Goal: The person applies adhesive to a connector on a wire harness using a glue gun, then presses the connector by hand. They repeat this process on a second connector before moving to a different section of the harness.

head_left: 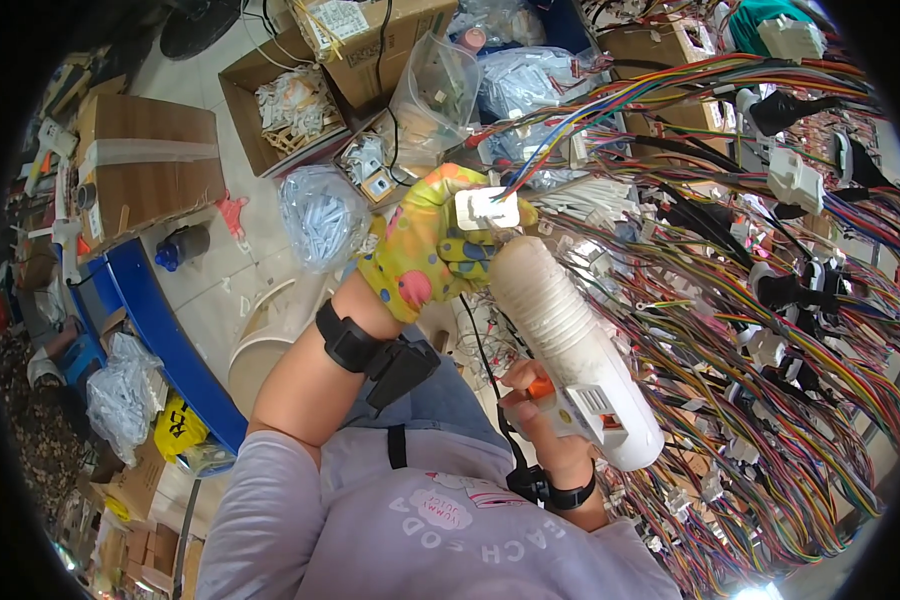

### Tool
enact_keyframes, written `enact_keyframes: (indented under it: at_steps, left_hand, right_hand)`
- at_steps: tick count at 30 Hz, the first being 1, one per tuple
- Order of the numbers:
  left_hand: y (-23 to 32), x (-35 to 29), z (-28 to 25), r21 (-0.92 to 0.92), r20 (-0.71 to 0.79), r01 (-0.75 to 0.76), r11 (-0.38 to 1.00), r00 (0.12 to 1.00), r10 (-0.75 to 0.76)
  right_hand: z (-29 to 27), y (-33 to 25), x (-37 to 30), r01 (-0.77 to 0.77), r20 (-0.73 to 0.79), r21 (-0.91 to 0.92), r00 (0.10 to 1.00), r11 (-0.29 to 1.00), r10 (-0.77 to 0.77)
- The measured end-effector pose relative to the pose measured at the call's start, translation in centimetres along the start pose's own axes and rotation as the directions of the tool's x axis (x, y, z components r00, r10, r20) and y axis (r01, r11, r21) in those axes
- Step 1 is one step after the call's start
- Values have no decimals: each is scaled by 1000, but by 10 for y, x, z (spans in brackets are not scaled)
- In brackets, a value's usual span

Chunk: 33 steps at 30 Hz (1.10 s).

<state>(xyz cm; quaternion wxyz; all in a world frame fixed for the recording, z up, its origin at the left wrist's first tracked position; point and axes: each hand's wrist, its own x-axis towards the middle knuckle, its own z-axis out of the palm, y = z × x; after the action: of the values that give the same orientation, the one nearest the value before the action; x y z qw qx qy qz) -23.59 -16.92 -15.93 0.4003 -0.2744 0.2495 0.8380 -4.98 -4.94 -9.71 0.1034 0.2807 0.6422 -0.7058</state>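
My left hand (410, 245), in a yellow glove with coloured dots, is closed around a white plastic connector (498, 211). Several coloured wires (560, 128) run from the connector up and to the right. A white hot glue gun (568, 345) with a ribbed front is in my right hand (542, 418), which is bare. My fingers wrap its handle at the orange trigger (540, 388). The gun's front end is just below the connector, its tip close to the connector's lower edge; whether they touch I cannot tell.
Dense bundles of wire harness (730, 330) fill the right side. Ahead stand an open cardboard box (253, 125) of small parts and a bag of white pieces (320, 215). To my left are a closed carton (155, 165), a blue-edged surface (165, 335) and a beige bucket (255, 355).
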Motion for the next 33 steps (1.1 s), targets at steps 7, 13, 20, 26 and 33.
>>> enact_keyframes:
  at_steps: [7, 13, 20, 26, 33]
  left_hand:
    - [-3, 14, -25, -143, 243, 167, 976, 961, -129]
    - [-2, 13, -28, -154, 306, 139, 978, 948, -87]
    - [-2, 14, -30, -203, 402, 181, 962, 911, -86]
    - [5, 7, -13, -149, 191, 176, 973, 971, -146]
    - [9, 6, -11, -138, 153, 222, 965, 968, -201]
  right_hand:
    - [1, 0, 3, 34, 77, -1, 996, 999, -34]
    - [3, -2, 2, 5, 79, 14, 997, 1000, -6]
    - [5, 0, 1, 12, 77, -27, 997, 1000, -10]
    - [4, -7, 4, 38, 91, -49, 995, 998, -33]
    - [2, -10, 3, 18, 48, -18, 999, 1000, -17]
